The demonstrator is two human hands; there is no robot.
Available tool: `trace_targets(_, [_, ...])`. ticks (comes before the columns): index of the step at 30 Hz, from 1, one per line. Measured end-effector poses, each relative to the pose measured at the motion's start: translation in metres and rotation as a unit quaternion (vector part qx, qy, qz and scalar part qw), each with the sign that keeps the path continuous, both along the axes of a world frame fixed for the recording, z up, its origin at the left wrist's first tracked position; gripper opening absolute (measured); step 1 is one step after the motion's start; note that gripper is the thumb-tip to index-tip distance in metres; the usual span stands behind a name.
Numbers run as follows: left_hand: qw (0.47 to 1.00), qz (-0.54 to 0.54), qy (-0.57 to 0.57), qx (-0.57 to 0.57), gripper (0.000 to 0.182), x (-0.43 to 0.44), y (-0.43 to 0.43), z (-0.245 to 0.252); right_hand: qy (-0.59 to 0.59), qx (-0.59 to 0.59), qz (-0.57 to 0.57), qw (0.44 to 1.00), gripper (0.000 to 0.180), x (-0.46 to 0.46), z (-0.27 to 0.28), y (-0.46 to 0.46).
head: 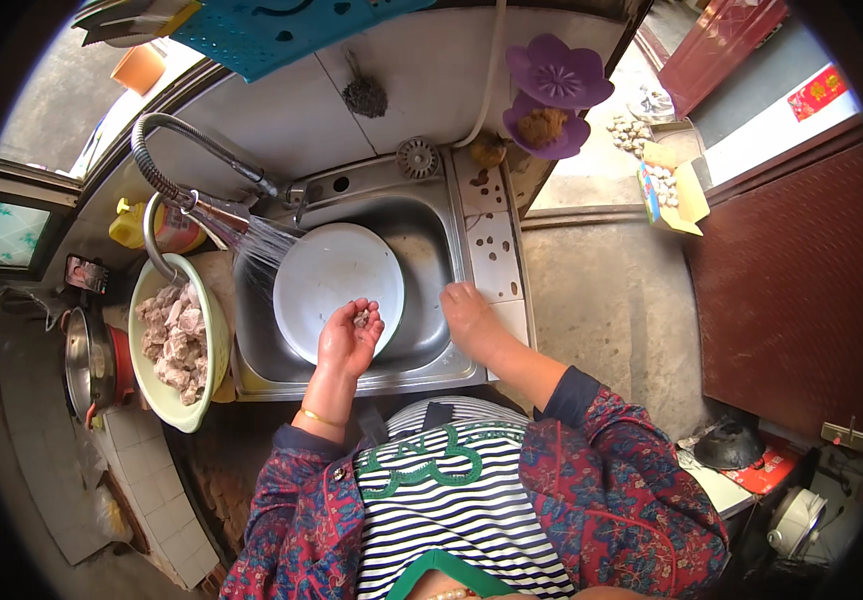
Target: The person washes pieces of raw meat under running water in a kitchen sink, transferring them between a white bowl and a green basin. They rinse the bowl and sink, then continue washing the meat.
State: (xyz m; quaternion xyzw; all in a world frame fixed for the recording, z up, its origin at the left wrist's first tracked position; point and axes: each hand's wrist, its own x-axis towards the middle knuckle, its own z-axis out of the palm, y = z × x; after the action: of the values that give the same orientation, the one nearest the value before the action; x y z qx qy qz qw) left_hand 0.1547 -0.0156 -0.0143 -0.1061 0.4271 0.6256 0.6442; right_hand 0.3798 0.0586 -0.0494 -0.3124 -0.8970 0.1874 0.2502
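A white round basin (334,270) sits tilted in the stainless steel sink (427,262), with little in it but small dark specks. My left hand (351,337) is palm up over the basin's near edge, fingers curled around a few small bits that look like meat or bone scraps. My right hand (469,311) is at the sink's right rim with its fingers bent down; whether it holds anything is hidden. Water sprays from the flexible faucet (168,180) towards the basin's left side. Left of the sink, a pale green colander (213,360) holds chunks of meat on the bone (176,337).
Behind the colander stands a yellow bottle (127,225). A metal pot (86,364) is at the far left. A sink strainer (418,157) lies on the back rim. Purple flower-shaped dishes (559,71) are beyond the tiled ledge (485,247), which has dark spots.
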Motion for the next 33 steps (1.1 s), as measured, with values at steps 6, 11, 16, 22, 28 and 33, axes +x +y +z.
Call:
trace_targets(6, [0.998,-0.044,-0.004,0.04,0.018,0.005,0.027,0.009,-0.044,-0.079,0.087,0.992,0.027,0.014,0.002,-0.008])
trace_targets(11, [0.994,-0.094,0.022,0.041,0.019,0.022,0.059,0.016,0.149,-0.178,0.03,0.972,0.035,0.026,0.019,-0.001])
trace_targets(16, [0.986,-0.144,0.079,0.026,0.02,0.049,0.098,0.015,0.181,-0.245,-0.066,0.95,0.037,0.051,0.024,0.014])
trace_targets(22, [0.976,-0.155,0.144,0.047,0.023,0.097,0.139,0.007,0.186,-0.317,-0.121,0.922,0.029,0.071,0.023,0.013])
trace_targets(28, [0.959,-0.141,0.223,0.106,0.036,0.123,0.164,-0.022,0.221,-0.338,-0.156,0.902,0.035,0.07,0.02,0.017])
trace_targets(33, [0.944,-0.152,0.256,0.143,0.049,0.135,0.17,-0.023,0.281,-0.326,-0.192,0.882,0.041,0.058,0.0,0.045])
